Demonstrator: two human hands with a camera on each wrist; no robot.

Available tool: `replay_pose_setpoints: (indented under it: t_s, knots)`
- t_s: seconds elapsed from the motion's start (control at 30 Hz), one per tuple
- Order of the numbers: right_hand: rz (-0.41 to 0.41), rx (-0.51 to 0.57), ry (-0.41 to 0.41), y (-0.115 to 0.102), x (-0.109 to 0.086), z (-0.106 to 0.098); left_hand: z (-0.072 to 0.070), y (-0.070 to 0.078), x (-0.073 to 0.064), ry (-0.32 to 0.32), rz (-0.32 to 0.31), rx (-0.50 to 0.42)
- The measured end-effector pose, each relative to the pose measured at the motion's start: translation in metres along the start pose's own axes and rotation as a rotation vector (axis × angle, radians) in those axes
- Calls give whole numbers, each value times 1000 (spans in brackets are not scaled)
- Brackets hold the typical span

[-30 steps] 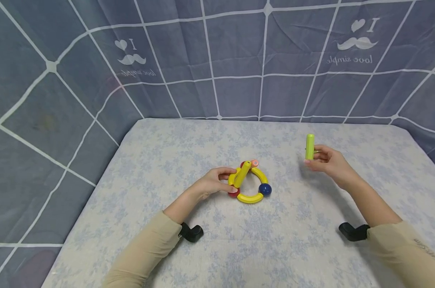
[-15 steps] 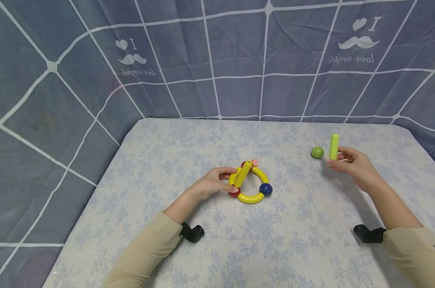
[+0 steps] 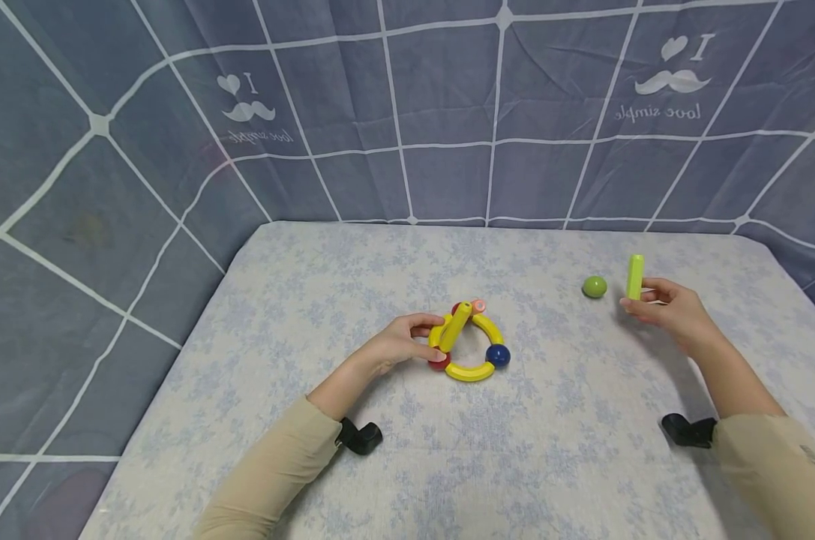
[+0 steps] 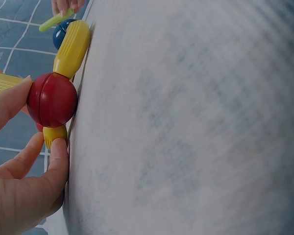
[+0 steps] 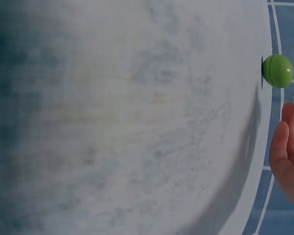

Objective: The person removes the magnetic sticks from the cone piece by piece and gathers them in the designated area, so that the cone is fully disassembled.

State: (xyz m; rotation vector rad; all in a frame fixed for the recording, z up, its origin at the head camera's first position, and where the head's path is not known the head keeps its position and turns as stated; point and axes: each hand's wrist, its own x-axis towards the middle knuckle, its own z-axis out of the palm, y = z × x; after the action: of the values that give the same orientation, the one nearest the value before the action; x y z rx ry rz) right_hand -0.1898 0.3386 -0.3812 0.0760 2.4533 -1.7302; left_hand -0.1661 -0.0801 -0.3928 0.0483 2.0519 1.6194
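Note:
A ring of curved yellow sticks (image 3: 470,373) and balls lies on the table; they look like magnetic building pieces. My left hand (image 3: 397,343) holds the ring's left side, its fingertips around a red ball (image 4: 53,100) and the yellow piece beside it. From that side a straight yellow stick (image 3: 456,327) leans upward. A blue ball (image 3: 498,355) forms the ring's right side. Behind, a small pink-orange piece (image 3: 478,306) shows end-on, beside a mostly hidden red ball. My right hand (image 3: 673,313) pinches a lime-green stick (image 3: 635,277) upright, to the right of a green ball (image 3: 594,286).
A pale blue-patterned cloth (image 3: 353,262) covers the table. A blue-grey curtain (image 3: 441,112) with white lines hangs along its back and left side. Black wrist mounts (image 3: 360,436) stick out at both sleeves.
My right hand has moved to the right with the lime-green stick, leaving the green ball in plain view on the table. My left hand and the ring have stayed put.

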Motion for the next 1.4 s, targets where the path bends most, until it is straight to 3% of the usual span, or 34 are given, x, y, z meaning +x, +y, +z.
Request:
replay_pose_setpoints:
  t_s: [0.23, 0.93, 1.4]
  knots:
    - [51, -247, 41, 6, 13, -2, -1, 0, 0, -3, -8, -2]
    - [169, -359, 129, 14, 36, 2, 1, -2, -1, -1, -6, 5]
    - [170, -417, 126, 11, 42, 3, 1, -1, 0, 5, -5, -7]
